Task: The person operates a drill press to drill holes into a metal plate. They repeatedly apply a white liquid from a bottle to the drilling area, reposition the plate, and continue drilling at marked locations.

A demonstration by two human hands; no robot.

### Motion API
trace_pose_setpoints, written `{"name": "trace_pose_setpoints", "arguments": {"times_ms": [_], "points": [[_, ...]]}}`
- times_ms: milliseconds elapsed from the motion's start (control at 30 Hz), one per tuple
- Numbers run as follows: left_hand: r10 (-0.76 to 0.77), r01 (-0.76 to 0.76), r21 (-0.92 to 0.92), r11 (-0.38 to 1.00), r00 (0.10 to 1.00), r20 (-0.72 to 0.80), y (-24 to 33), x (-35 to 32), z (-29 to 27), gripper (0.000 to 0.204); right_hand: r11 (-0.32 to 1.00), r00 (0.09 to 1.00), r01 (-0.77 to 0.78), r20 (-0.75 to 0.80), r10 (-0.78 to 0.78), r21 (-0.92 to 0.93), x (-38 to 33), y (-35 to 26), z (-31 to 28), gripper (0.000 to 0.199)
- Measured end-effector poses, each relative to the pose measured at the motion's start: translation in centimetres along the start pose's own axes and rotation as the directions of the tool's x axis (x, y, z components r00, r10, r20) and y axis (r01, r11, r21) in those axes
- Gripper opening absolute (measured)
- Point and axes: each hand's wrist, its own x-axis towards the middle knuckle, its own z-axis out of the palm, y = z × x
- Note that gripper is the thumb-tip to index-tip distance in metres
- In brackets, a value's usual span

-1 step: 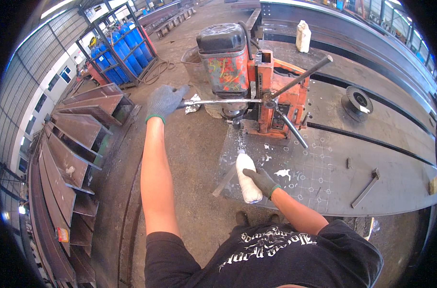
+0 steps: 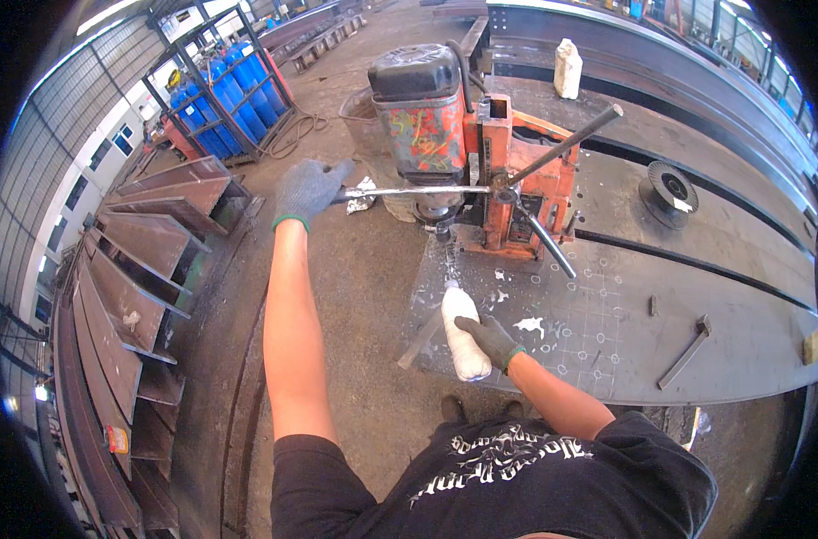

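My left hand [image 2: 308, 190], in a grey knit glove, is closed round the outer end of a long feed handle [image 2: 413, 190] on a magnetic drill press [image 2: 418, 135]. The drill's motor is grey and worn red with a black cap, on an orange stand; two more handle bars stick out from its hub. In my gloved right hand [image 2: 491, 341] is a white squeeze bottle [image 2: 461, 328], tilted with its nozzle towards the drill. The drill stands on a dark steel plate [image 2: 597, 382] with rows of chalk circles. White splashes [image 2: 530, 325] lie near the bottle.
A hammer [image 2: 685, 352] and a wire spool [image 2: 669, 193] lie on the steel at the right. Farther back stands another white bottle [image 2: 568, 69]. Angled steel pieces [image 2: 148, 242] line the left. Blue gas cylinders [image 2: 234, 94] stand in a frame at the far left.
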Motion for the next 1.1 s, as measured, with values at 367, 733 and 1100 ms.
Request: {"name": "trace_pose_setpoints", "arguments": {"times_ms": [367,733,1100], "points": [[0.018,-0.018,-0.022,1.000,1.000,-0.012,-0.3,0.6,0.1,0.066,0.999,1.000,0.028,-0.003,-0.028,0.034,-0.1,-1.1,0.4,0.067],[0.386,-0.351,0.226,0.909,0.913,-0.135,-1.6,0.4,0.6,0.062,1.000,1.000,0.003,0.022,-0.003,0.012,0.4,-0.9,0.1,0.070],[0.028,-0.027,-0.036,0.999,1.000,0.014,0.1,0.0,0.1,0.064,0.997,0.998,0.068,-0.006,-0.068,0.020,1.5,1.2,-0.1,0.064]]}}
